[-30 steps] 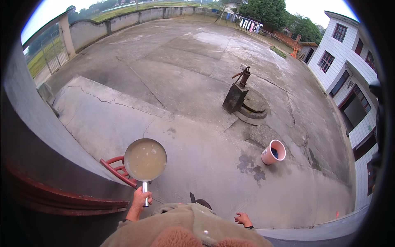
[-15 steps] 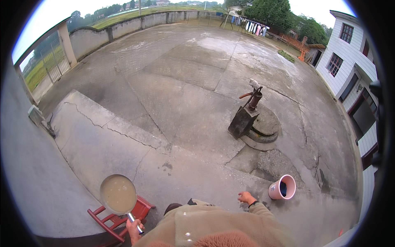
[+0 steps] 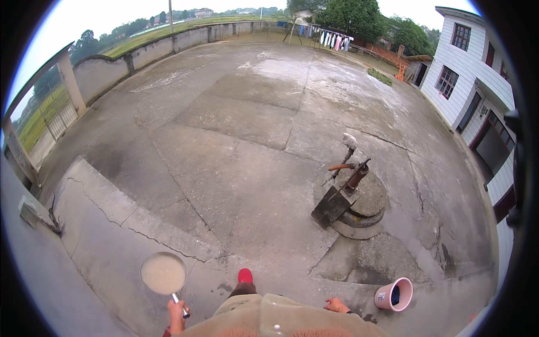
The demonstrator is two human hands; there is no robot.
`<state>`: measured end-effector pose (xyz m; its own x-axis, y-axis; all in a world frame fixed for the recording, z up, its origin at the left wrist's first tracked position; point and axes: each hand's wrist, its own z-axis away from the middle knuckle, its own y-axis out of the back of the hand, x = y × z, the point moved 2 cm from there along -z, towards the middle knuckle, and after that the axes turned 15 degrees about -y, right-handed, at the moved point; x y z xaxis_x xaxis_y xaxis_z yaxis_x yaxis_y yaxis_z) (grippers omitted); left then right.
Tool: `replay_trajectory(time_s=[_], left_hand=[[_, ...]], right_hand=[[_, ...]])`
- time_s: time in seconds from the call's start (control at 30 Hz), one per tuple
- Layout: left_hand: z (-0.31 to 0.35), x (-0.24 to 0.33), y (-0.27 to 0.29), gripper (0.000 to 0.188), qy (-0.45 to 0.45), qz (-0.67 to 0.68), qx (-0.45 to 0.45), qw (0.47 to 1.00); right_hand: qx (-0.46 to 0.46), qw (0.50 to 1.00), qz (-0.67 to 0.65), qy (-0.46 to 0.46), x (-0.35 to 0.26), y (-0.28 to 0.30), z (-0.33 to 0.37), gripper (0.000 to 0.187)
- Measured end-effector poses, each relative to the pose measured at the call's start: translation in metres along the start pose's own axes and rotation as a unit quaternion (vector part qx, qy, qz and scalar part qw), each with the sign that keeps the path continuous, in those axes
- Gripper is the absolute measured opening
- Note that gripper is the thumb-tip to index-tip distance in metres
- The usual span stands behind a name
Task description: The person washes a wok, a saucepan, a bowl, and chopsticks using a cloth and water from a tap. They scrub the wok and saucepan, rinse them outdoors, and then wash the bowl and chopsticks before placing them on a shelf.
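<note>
My left hand (image 3: 177, 315) is closed round the handle of a frying pan (image 3: 163, 273) held out at the lower left. Cloudy, pale beige liquid fills the pan's round bowl. At the lower middle my right hand (image 3: 337, 305) hangs free, its fingers partly stretched and nothing in them. A pink bucket (image 3: 384, 297) with something dark blue inside stands just to the right of that hand, apart from it. One red shoe (image 3: 245, 276) shows ahead of my body.
A rusty hand pump (image 3: 356, 178) with a dark trough (image 3: 331, 206) rises from a round concrete base ahead right. A cracked concrete ledge (image 3: 118, 194) runs along the left. Farther off are a gate (image 3: 59, 115), a boundary wall (image 3: 151, 53), hanging laundry (image 3: 336, 41) and a white house (image 3: 443, 70).
I have stepped forward, and the red chair under the pan has gone out of view. The pump and bucket sit lower in the picture. A red shoe has come into sight.
</note>
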<state>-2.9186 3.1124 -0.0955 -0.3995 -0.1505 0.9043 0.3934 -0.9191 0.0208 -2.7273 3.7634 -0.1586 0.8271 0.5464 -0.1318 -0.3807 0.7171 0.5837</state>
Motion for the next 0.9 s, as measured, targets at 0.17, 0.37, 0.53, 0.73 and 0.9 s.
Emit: replay_trajectory(time_s=[0.17, 0.37, 0.53, 0.73, 0.9], left_hand=[[-0.238, 0.177, -0.237, 0.006, -0.124, -0.15, -0.126, 0.973], [-0.352, 0.341, -0.427, 0.035, -0.334, -0.427, -0.001, 0.84], [-0.368, 0.323, -0.407, 0.028, -0.324, -0.416, 0.072, 0.846], [-0.358, 0.194, -0.246, 0.009, -0.009, -0.036, 0.04, 0.999], [-0.302, 0.115, -0.122, 0.015, 0.202, 0.088, 0.156, 0.963]], right_hand=[[0.027, 0.996, -0.032, -0.076, -0.032, 0.02, 0.021, 0.052], [-0.033, 0.986, -0.128, -0.107, -0.083, 0.025, 0.019, 0.052], [-0.034, 0.991, -0.1, -0.077, -0.107, 0.049, -0.026, 0.047], [-0.084, 0.992, -0.027, -0.086, -0.153, 0.095, -0.119, 0.046], [-0.054, 0.997, 0.045, 0.029, -0.217, 0.116, -0.206, 0.048]])
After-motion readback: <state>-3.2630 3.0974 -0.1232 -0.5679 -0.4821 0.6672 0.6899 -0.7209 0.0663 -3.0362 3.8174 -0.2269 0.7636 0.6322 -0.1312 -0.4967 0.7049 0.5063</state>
